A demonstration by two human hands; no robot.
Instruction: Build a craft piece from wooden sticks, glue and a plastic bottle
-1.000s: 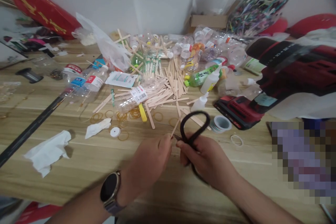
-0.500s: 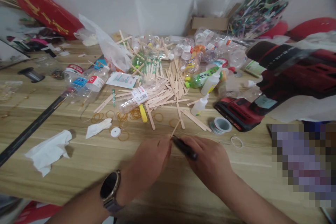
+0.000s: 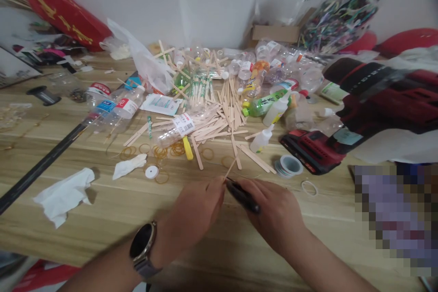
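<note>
My left hand [image 3: 201,205], with a watch on its wrist, is closed on a thin wooden stick [image 3: 232,168] that pokes up past the fingers. Beside it my right hand [image 3: 273,210] is wrapped round a black-handled tool [image 3: 242,196]. The tool's tip meets the stick close to my left fingertips, and its exact kind is hidden by the hand. Both hands are held over the front part of the wooden table [image 3: 212,255]. Just beyond them lie flat wooden craft sticks [image 3: 256,157] and several rubber bands [image 3: 176,148].
At the right stands a red and black power drill [image 3: 376,109]. A wire spool [image 3: 289,165] and glue bottles [image 3: 262,139] sit near it. Plastic bottles [image 3: 176,130] and a stick pile spread behind. Tissues [image 3: 66,196] and a black bar [image 3: 41,164] are at left.
The view has shifted very slightly. Both hands keep nearly the same place and the same hold on the stick and the tool.
</note>
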